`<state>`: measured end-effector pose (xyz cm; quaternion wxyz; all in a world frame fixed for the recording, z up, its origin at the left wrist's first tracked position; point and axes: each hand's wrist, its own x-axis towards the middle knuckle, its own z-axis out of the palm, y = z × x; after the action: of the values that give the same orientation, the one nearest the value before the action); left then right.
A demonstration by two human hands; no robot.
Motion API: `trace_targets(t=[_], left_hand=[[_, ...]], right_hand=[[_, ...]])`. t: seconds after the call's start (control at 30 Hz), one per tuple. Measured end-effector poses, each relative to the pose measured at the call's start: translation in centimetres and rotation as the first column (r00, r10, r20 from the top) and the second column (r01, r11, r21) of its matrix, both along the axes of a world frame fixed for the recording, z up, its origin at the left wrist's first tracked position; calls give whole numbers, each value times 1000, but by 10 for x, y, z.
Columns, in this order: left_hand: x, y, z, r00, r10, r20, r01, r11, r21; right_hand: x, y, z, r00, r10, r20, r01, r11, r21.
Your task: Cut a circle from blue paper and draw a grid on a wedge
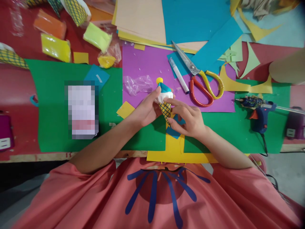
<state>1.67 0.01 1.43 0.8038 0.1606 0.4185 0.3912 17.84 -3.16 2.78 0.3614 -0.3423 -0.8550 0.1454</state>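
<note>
The left hand [149, 110] is gripping a small checked cone [165, 109] by its white band [164, 96], apparently to steady it, while the right hand [189, 119] is resting fingers on the band and near the tip. The cone is pointing toward the person above the desk [17, 86]; whether it is also touching paper beneath is hard to tell. Scissors [192, 68], a marker [179, 76] and a glue gun [260, 119] are lying rightward, presumably leaving working room.
</note>
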Motion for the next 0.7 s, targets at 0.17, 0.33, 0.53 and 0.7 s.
trace_targets(t=[0.17, 0.33, 0.53, 0.7], left_hand=[[-2, 1, 0, 998, -52, -32, 53, 999, 7], [-2, 2, 0, 998, -66, -13, 66, 997, 43], [-4, 2, -3, 997, -68, 39, 66, 996, 68], [-8, 3, -9, 984, -165, 65, 154, 977, 148]], right_hand=[[1, -1, -1, 1000, 5, 19, -4, 1000, -9], [0, -2, -2, 1000, 7, -9, -7, 1000, -1], [0, -2, -3, 999, 15, -28, -15, 1000, 8], [2, -2, -4, 984, 35, -177, -23, 997, 68]])
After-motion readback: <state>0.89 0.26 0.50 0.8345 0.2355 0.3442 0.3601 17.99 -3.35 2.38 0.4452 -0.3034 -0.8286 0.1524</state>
